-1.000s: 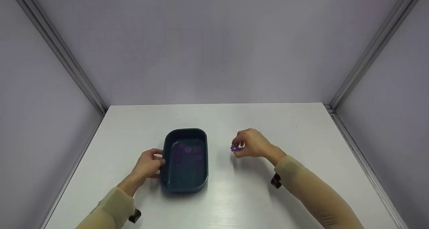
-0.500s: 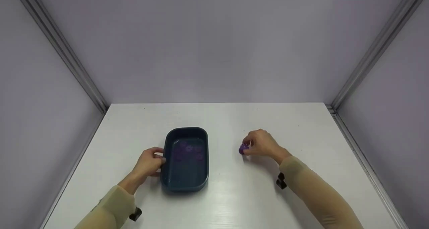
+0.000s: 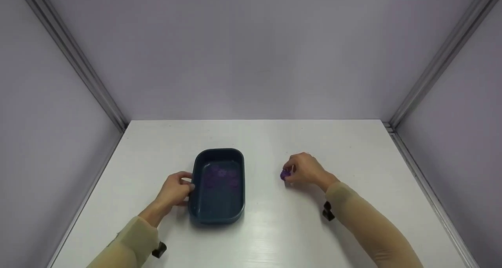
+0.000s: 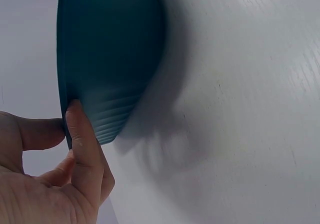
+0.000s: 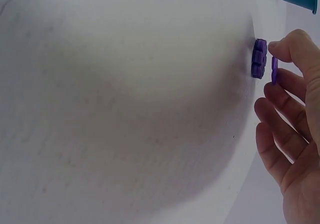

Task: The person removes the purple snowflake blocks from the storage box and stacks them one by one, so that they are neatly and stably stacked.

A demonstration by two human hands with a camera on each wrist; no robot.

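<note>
A dark teal tray (image 3: 198,217) sits on the white table, with several purple flower-shaped pieces (image 3: 220,177) lying in its far half. My left hand (image 3: 187,185) grips the tray's left rim, thumb over the edge; the left wrist view shows that hand (image 4: 70,129) pinching the tray (image 4: 110,49) wall. To the right of the tray, my right hand (image 3: 292,172) is low over the table. In the right wrist view the right hand (image 5: 276,64) pinches a thin purple piece (image 5: 274,70) beside a small purple stack (image 5: 258,59) standing on the table.
Grey walls with metal corner rails (image 3: 70,60) close in the white table (image 3: 274,228) on three sides. Black wrist camera mounts (image 3: 327,212) hang under both sleeves.
My right hand has moved right, away from the tray, and lowered to the table with the purple pieces. The left hand and the tray have stayed put.
</note>
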